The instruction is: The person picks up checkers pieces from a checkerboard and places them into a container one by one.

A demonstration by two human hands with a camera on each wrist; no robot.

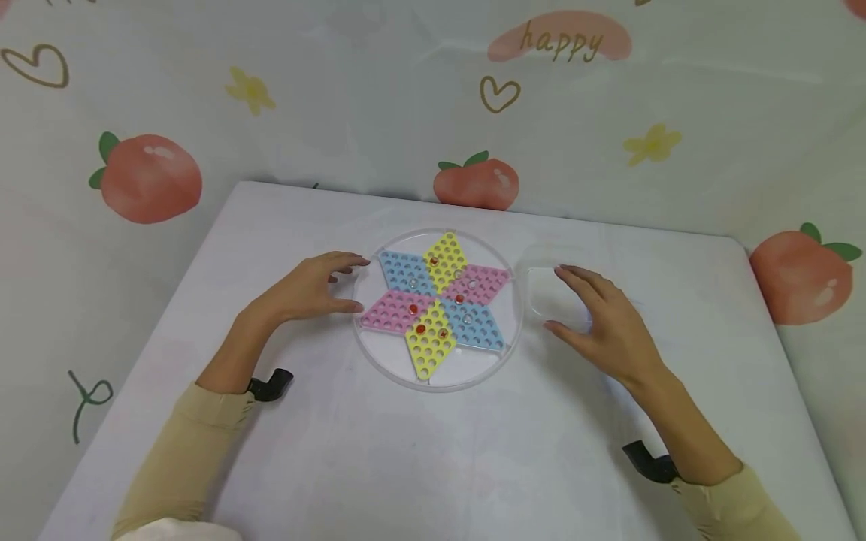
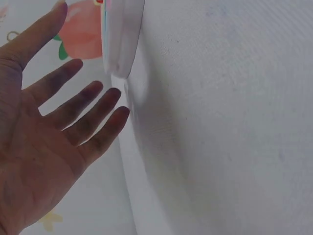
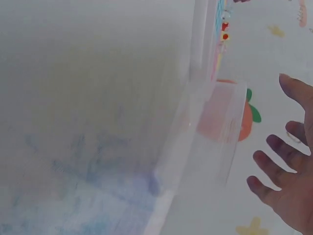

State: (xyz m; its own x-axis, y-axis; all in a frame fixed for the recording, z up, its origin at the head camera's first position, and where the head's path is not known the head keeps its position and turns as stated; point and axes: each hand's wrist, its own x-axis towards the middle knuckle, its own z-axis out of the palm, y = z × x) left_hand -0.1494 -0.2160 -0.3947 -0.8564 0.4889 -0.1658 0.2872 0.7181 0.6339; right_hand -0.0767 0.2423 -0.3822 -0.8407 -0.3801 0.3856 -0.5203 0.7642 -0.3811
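A round white Chinese checkers board (image 1: 473,366) with a clear rim lies mid-table. Its star has pink, blue and yellow points full of small holes. Several red marbles (image 1: 421,329) and clear marbles (image 1: 467,318) sit in the holes around the centre. My left hand (image 1: 307,289) is at the board's left rim, fingers spread and holding nothing; whether the fingertips touch the rim I cannot tell. Right of the board stands a clear plastic box (image 3: 220,117). Beside it hovers my right hand (image 1: 609,323), fingers apart with nothing between them.
The white table (image 1: 406,466) has its back edge against a hanging cloth (image 1: 379,113) printed with peaches, hearts and flowers. A black wrist mount (image 1: 272,385) shows on the left arm, and a second black mount (image 1: 649,462) on the right.
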